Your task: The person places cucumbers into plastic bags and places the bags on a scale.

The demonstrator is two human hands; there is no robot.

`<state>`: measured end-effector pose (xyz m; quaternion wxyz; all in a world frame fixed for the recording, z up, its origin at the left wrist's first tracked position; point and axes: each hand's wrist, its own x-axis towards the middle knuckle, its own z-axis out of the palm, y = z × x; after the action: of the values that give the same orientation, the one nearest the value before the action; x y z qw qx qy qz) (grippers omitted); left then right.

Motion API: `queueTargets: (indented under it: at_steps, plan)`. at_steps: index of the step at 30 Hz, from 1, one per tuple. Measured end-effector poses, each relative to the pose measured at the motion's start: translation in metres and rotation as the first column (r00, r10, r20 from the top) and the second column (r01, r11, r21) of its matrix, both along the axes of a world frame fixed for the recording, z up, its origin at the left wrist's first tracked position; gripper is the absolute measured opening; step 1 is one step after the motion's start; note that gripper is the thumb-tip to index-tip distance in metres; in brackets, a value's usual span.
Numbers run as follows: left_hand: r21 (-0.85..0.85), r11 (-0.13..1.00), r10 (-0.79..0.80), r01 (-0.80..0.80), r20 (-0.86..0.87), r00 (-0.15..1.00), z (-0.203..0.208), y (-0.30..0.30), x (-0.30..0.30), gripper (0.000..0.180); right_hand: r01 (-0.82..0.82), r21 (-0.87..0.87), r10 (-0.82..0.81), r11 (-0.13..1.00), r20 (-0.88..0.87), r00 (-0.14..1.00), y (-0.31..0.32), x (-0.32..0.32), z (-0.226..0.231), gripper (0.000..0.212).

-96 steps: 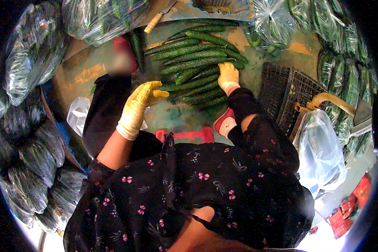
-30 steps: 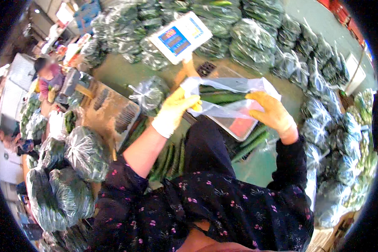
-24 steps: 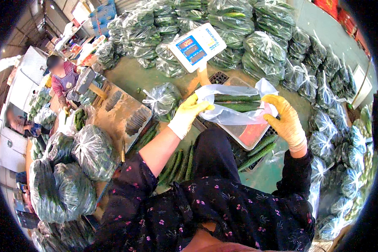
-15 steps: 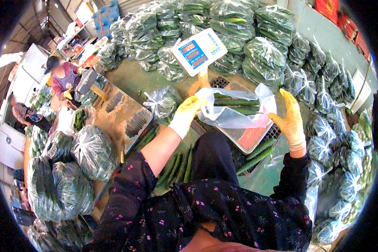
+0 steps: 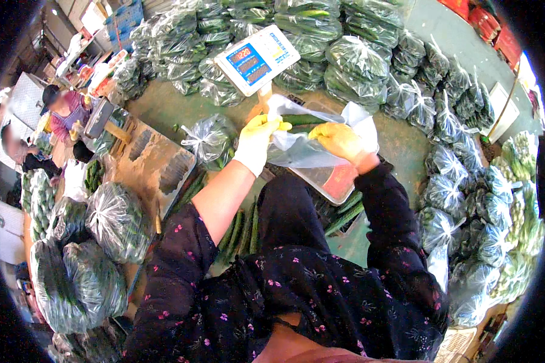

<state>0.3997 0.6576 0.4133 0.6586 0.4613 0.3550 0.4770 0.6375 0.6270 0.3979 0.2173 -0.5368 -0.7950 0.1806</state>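
Note:
A clear plastic bag (image 5: 306, 158) with long green cucumbers (image 5: 303, 119) in it lies on the pan of a weighing scale (image 5: 333, 186). My left hand (image 5: 257, 138), in a yellow glove, is closed on the left edge of the bag. My right hand (image 5: 339, 142), gloved in yellow too, reaches over the bag with its fingers bent against the film; the fingertips are partly hidden. The scale's white and blue display head (image 5: 257, 59) stands on a post beyond my hands. Loose cucumbers (image 5: 345, 213) lie below the scale's near right edge.
Bagged cucumbers are stacked along the back (image 5: 357, 72) and right side (image 5: 445, 181). A tied bag (image 5: 211, 140) sits left of my left hand, and more bags (image 5: 118, 221) stand farther left. Loose cucumbers (image 5: 242, 233) lie beside my leg. Two people (image 5: 66, 115) are at the far left.
My right hand has moved left from beside the bag to over it, its fingers drawing in from spread. My left hand stays on the bag's edge. The whole view has shifted.

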Motion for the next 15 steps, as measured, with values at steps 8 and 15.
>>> queueTargets:
  at_steps: [8,15]
  plan:
    - [-0.015,0.927,-0.373,0.374,-0.119,0.92,0.034,-0.049,-0.05,0.061,-0.325,-0.44,0.509,0.837,0.407,0.758,-0.001,0.003,-0.061,0.024]
    - [0.048,0.9,-0.413,0.434,-0.226,0.882,0.042,-0.058,-0.062,0.078,0.076,-0.078,-0.041,0.994,0.379,0.925,0.058,0.0,-0.059,0.027]
